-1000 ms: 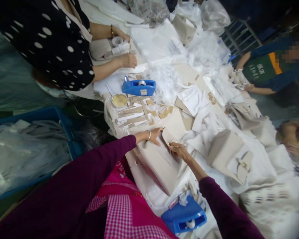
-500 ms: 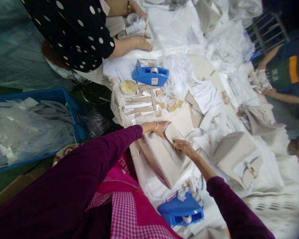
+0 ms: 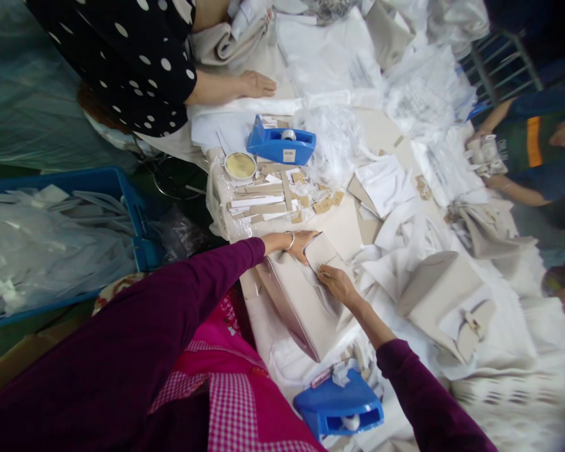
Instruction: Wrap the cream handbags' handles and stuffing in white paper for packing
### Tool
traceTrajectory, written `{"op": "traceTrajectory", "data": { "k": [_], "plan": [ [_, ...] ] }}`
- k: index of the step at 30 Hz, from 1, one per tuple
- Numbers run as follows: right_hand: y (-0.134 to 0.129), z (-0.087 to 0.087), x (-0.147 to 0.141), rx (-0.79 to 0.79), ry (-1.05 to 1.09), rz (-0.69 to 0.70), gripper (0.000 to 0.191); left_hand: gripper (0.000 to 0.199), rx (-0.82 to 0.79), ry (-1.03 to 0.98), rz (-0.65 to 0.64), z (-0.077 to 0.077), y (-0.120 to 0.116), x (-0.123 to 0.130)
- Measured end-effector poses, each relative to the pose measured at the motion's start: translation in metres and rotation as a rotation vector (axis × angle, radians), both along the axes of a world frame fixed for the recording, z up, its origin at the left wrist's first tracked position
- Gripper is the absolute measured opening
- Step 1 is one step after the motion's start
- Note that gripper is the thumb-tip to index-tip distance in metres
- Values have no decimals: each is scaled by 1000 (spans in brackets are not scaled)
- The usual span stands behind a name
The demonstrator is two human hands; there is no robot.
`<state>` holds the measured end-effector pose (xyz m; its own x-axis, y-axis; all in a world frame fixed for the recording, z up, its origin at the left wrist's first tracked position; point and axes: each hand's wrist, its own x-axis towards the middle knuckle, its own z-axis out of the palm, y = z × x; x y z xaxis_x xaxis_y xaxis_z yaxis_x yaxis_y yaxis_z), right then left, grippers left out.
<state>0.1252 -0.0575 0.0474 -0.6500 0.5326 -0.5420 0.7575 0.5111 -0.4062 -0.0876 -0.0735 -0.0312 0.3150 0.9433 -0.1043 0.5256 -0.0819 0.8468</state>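
Left hand: the left hand (image 3: 292, 244) lies on the top edge of the beige handbag (image 3: 299, 304), fingers stretched out and pressing, not clenched.
Right hand: the fingers (image 3: 326, 272) of the right hand (image 3: 338, 284) are curled and pinch the edge of the handbag's flap (image 3: 321, 251); I cannot tell if some small thing is also between them.
Bag place: it lies on its side on the white sheet (image 3: 282, 351), at 6 o'clock from the first blue tape dispenser (image 3: 281, 144).
Near the hands: at 11 o'clock are a round tin (image 3: 240, 166) with yellow inside and many beige card strips (image 3: 263, 202). At 5 o'clock is a second blue tape dispenser (image 3: 339, 405).
Other bag: a finished beige bag (image 3: 440, 301) lies at 3 o'clock.
Co-workers: a hand (image 3: 257, 85) from a dotted black sleeve (image 3: 122, 63) rests flat at 11 o'clock; other hands (image 3: 496, 182) hold something white at 2 o'clock.
Side: a blue crate (image 3: 56, 245) with plastic-wrapped pieces stands at 9 o'clock.
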Motion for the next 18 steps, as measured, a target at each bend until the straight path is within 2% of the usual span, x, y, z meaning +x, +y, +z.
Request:
{"op": "traceTrajectory", "data": {
  "k": [4,7,12,15,18],
  "plan": [
    [-3,5,-7,78,-97,148,20,121,-12,16,-7,-3,0,-1],
    [-7,1,-13,162,-172,238,17,120,4,4,10,-7,0,0],
    [-17,-12,-26,277,-311,252,22,116,23,-16,23,-9,-3,0],
    [-25,-9,-31,300,-283,219,27,114,-20,45,-7,5,-3,-1],
    [-33,-1,-30,318,-233,156,30,93,-29,125,21,32,6,6]
  ]
}}
